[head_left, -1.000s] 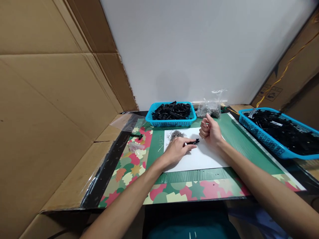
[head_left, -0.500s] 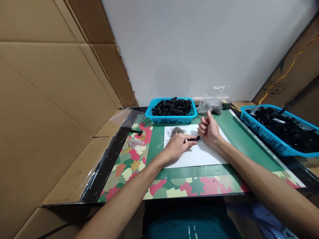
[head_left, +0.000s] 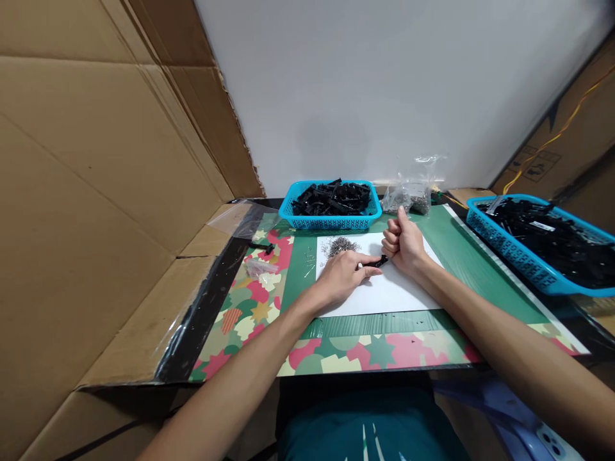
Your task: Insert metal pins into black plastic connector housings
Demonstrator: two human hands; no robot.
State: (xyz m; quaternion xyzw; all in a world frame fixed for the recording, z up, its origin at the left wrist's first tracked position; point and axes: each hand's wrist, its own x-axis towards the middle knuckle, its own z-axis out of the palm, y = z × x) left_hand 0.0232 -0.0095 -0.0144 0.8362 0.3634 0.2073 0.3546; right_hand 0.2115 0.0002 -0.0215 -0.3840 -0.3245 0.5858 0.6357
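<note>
My left hand (head_left: 342, 274) rests on a sheet of white paper (head_left: 384, 299) and pinches a small black plastic part (head_left: 381, 262) between thumb and fingers. Its far end points at my right hand (head_left: 402, 243), which is closed in a fist with the thumb raised. Whatever the fist holds, if anything, is hidden by its fingers. Just beyond my left hand lies a pile of tiny metal pieces (head_left: 342, 245), perhaps screws, on the paper.
A blue basket (head_left: 331, 223) of black parts stands behind the paper, and another blue basket (head_left: 523, 256) at right. Plastic bags of small metal pieces (head_left: 420, 202) lean by the wall. At left lie a loose black part (head_left: 262, 247) and a small clear bag (head_left: 259, 269).
The camera view has shifted slightly. Both hands keep nearly the same place and grip, with the black part tilted a little differently at the right fist.
</note>
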